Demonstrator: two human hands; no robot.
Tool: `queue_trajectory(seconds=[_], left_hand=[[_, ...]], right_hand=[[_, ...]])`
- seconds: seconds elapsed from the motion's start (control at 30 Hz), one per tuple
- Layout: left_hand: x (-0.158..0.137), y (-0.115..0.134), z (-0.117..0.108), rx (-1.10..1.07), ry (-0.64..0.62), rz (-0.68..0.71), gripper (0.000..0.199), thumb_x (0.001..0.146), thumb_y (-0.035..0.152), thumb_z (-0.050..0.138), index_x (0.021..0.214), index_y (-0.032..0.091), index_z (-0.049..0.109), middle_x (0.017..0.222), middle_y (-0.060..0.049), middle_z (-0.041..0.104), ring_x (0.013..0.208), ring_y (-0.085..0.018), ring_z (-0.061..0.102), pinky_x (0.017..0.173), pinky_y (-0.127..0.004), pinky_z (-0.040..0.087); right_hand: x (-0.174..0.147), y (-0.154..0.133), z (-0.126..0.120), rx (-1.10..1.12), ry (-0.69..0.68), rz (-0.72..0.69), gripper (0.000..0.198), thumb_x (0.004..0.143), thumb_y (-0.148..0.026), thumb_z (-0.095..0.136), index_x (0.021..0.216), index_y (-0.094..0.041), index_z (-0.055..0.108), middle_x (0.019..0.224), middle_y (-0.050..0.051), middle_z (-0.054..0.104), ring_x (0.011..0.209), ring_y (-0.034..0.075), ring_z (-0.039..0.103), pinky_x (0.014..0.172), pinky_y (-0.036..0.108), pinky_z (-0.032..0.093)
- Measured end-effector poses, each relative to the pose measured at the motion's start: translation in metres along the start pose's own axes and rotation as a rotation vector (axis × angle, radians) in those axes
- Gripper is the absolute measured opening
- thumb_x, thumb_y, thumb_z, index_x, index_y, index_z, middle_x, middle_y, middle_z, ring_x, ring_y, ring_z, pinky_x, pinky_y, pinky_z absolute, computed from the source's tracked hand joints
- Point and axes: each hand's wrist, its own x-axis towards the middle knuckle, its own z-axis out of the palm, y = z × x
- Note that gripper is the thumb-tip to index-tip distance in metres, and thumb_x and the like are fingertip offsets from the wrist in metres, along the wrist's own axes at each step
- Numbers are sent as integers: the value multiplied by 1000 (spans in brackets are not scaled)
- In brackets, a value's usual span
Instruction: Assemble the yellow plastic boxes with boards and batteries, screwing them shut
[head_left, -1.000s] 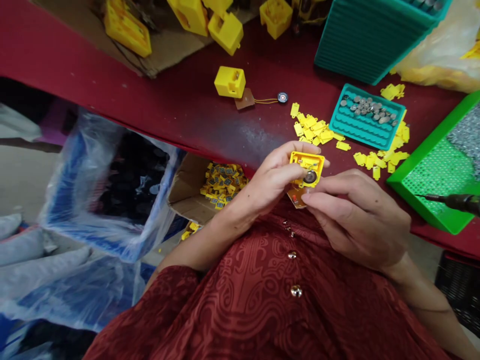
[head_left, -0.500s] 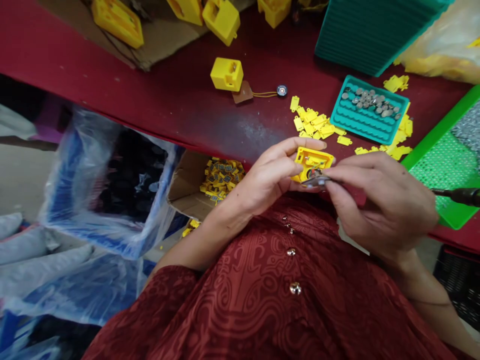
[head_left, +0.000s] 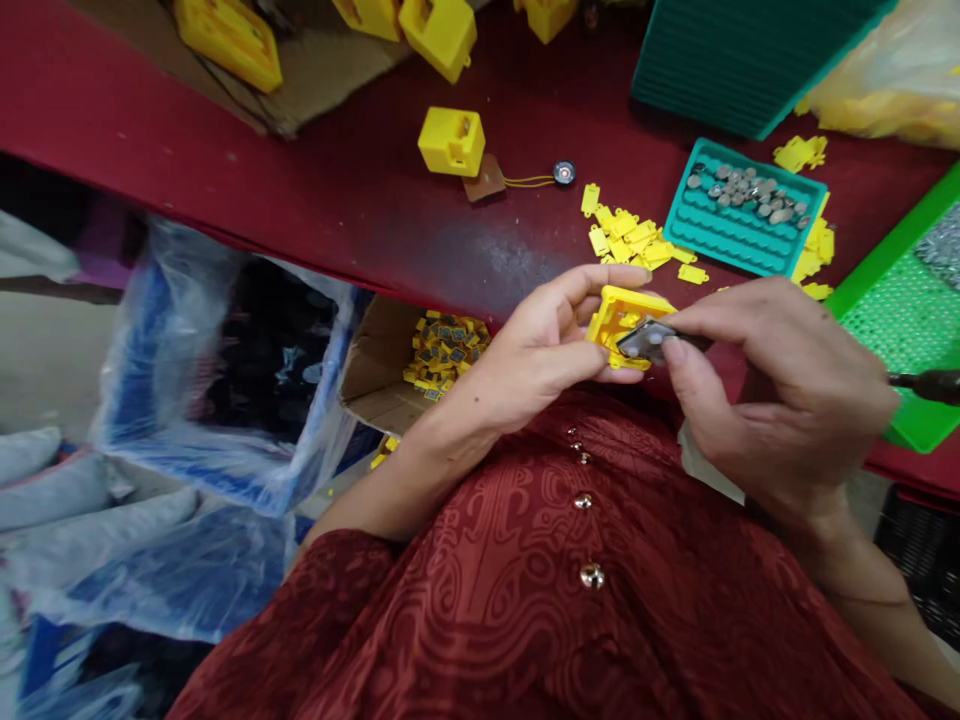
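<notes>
My left hand (head_left: pixel 544 340) is closed around a small yellow plastic housing (head_left: pixel 611 312), its open side tilted up. Pinched between thumb and fingers of my right hand (head_left: pixel 780 380) is a flat dark grey panel (head_left: pixel 646 340), held over the housing's opening and covering part of its inside. A long dark tool shaft (head_left: pixel 919 382) pokes out behind the right hand; I cannot tell whether the hand holds it. Beyond the hands lie several small yellow plastic covers (head_left: pixel 634 238) and a teal tray (head_left: pixel 739 255) of round silvery button cells (head_left: pixel 750 190).
A yellow block (head_left: pixel 451 140) stands beside a small speaker (head_left: pixel 564 173) on wires. A teal bin (head_left: pixel 750 60) is at the back, a green basket (head_left: pixel 885 300) on the right. Below the table's left edge are a cardboard box (head_left: pixel 382 370) of yellow parts and a plastic-lined blue crate (head_left: pixel 124 390).
The panel has tipped and shifted over the housing, showing more of its flat face. The housing has tilted in my left hand, and the right hand has moved slightly right.
</notes>
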Motion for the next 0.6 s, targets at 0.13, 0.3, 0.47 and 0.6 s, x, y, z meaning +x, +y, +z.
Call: queue_trajectory(seconds=[0.13,0.3,0.47,0.6], left_hand=[[0,-1,-3,10,-13,-5,53,81,14,80,132,19,67,136,-7,77,128,-26,76,88,-25,70],[-1,-1,-2,-20,2,-14,50,80,14,80,128,19,70,134,-6,77,127,-26,76,85,-25,70],[1,0,2,-27,33,-31,49,77,11,79,125,19,72,124,-4,79,115,-22,78,81,-24,69],[1,-1,2,1,37,-24,51,78,12,78,128,19,71,132,-6,78,117,-22,77,84,-25,69]], right_hand=[[0,4,2,-5,7,-25,17,97,-5,68,100,-22,70,90,1,79,83,19,76,75,32,61],[-2,3,1,-34,2,22,15,99,-8,69,100,-22,70,91,2,78,81,18,75,73,32,60],[-2,1,1,-39,13,23,15,100,-8,69,100,-22,70,89,1,78,80,17,75,72,32,60],[0,1,0,-50,-17,-18,15,100,-7,69,100,-22,70,91,1,79,85,18,77,75,33,61]])
